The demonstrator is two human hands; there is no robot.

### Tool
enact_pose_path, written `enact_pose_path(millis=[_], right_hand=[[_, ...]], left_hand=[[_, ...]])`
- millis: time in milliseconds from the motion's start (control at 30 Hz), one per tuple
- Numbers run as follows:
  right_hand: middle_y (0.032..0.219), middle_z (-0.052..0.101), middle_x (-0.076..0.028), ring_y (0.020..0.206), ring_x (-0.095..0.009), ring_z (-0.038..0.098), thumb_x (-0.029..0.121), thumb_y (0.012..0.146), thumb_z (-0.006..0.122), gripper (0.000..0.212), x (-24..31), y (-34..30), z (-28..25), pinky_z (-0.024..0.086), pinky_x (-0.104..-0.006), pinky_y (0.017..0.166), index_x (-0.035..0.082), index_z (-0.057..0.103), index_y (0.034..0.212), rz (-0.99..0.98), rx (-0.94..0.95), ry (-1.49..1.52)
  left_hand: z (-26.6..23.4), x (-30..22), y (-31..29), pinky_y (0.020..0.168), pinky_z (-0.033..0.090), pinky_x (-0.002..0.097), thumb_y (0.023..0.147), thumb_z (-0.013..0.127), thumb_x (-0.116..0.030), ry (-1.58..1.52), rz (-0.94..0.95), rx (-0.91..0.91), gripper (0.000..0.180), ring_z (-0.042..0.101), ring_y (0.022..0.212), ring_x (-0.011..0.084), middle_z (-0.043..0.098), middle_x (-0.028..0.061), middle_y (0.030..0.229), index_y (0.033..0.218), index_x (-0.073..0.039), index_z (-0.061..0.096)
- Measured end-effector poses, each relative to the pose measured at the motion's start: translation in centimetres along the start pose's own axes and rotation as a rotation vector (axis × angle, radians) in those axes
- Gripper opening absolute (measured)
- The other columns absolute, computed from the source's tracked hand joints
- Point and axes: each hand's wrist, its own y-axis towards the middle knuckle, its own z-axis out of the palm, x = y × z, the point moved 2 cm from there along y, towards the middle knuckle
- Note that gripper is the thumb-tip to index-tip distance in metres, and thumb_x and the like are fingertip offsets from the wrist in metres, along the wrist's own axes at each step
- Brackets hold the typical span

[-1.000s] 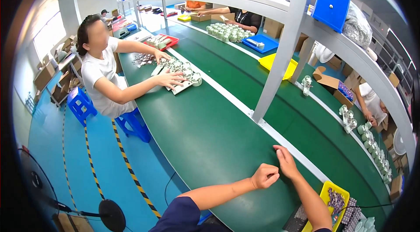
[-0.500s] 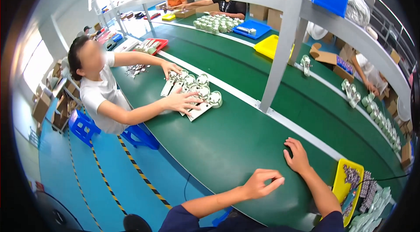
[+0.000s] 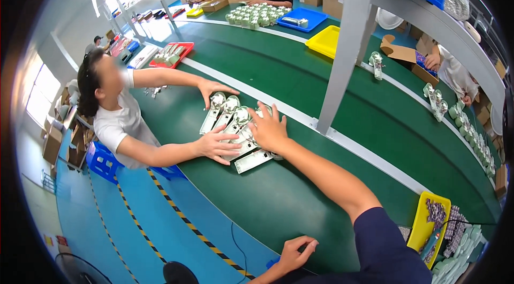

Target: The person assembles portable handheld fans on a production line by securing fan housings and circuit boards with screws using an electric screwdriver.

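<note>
We see the right hand (image 3: 269, 127) stretched out, fingers spread flat on a cluster of pale green-and-white flat lamp-like parts (image 3: 235, 131) lying on the green conveyor belt (image 3: 278, 198), near the picture's middle. At nine o'clock from it, a co-worker's hand (image 3: 214, 144) presses the same cluster. Our left hand (image 3: 296, 252), at six o'clock, rests loosely curled on the belt's edge, holding nothing.
</note>
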Motion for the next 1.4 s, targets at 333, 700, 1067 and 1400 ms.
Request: enact_pose_path(millis=[333, 700, 1067, 1400], right_hand=[[0.166, 0.022, -0.010, 0.153, -0.048, 0.003, 0.048, 0.096, 0.056, 0.061, -0.1, -0.6, 2.0, 0.038, -0.0664, 0.106, 0.027, 0.044, 0.151, -0.072, 0.043, -0.113], [0.164, 0.024, -0.013, 0.150, -0.053, 0.006, 0.042, 0.088, 0.067, 0.077, 0.2, -1.0, 2.2, 0.046, -0.0645, 0.100, 0.021, 0.035, 0.155, -0.062, -0.029, -0.054], [0.157, 0.039, -0.007, 0.148, -0.054, 0.011, 0.040, 0.091, 0.065, 0.070, -0.1, -1.6, 1.8, 0.046, -0.0582, 0.104, 0.018, 0.040, 0.153, -0.127, -0.018, -0.125], [0.155, 0.042, -0.006, 0.148, -0.051, 0.019, 0.041, 0.091, 0.065, 0.068, -3.8, -16.7, -2.4, 0.041, -0.0532, 0.110, 0.019, 0.043, 0.151, -0.166, -0.061, -0.217]], left_hand=[[-9.1, -5.7, 8.5, 0.075, 0.053, 0.0373, 0.089, 0.064, -0.001, 0.294, 0.415, -0.418, 0.004, 0.066, 0.079, 0.0272, 0.066, 0.0138, 0.082, 0.086, 0.001, 0.063], [-24.5, -2.8, 32.7, 0.116, 0.017, 0.0638, 0.093, 0.058, -0.055, 1.054, 0.084, -0.748, 0.070, 0.024, 0.145, 0.0516, 0.029, 0.0272, 0.157, 0.149, -0.014, 0.045], [-26.8, -0.3, 32.5, 0.115, 0.012, 0.0661, 0.089, 0.057, -0.067, 1.060, -0.166, -0.537, 0.075, 0.018, 0.150, 0.0456, 0.015, 0.0233, 0.165, 0.153, -0.030, 0.042], [-14.8, -1.4, 22.9, 0.111, 0.017, 0.0677, 0.090, 0.058, -0.063, 1.081, -0.126, -0.430, 0.074, 0.019, 0.147, 0.0458, 0.018, 0.0298, 0.160, 0.150, -0.022, 0.043]])
